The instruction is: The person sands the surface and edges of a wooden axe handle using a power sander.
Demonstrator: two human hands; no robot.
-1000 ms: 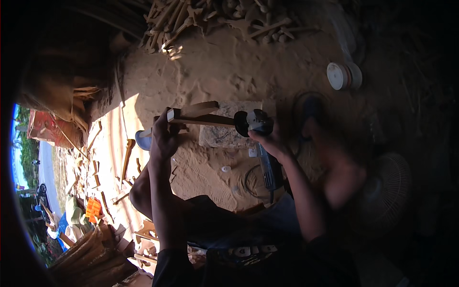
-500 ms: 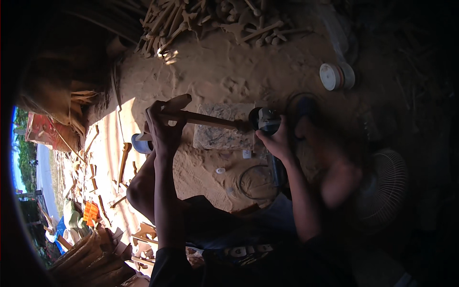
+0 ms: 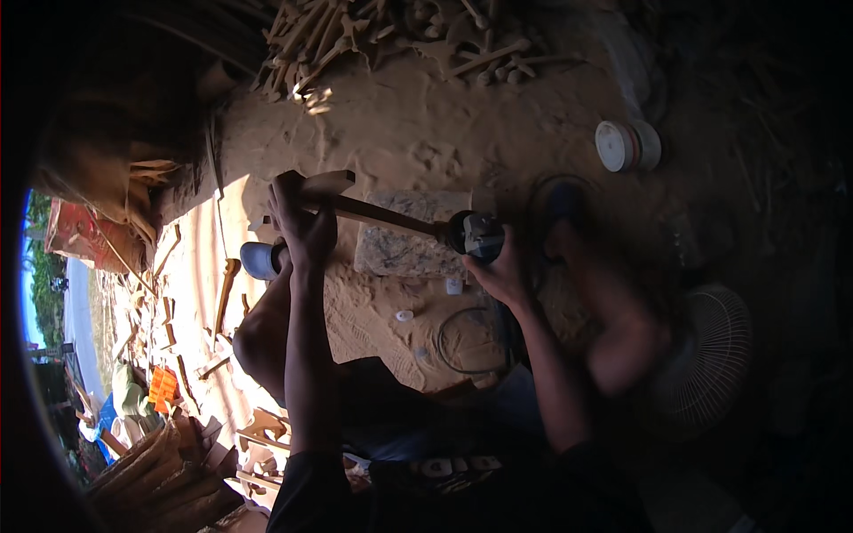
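Observation:
My left hand (image 3: 305,233) is closed around one end of a long wooden piece (image 3: 382,216), where a short wider part (image 3: 329,184) sticks out past my fingers. The piece slants down to the right over a worn pale block (image 3: 391,255) on the ground. In my right hand (image 3: 505,271) is a dark power tool that looks like an angle grinder (image 3: 482,236), gripped near its head. Its round dark disc (image 3: 456,233) meets the right end of the wood. My right fingers partly hide the tool's body.
Carved wooden pieces (image 3: 329,40) are heaped on the sandy ground at the far side. A white tub (image 3: 617,146) lies at the far right, and a fan (image 3: 711,351) stands at the near right. A cable (image 3: 444,346) loops near my legs; wood scraps lie in sunlight on the left.
The grinder has moved a little left, bringing its disc against the end of the wood. My left hand has barely shifted on the piece.

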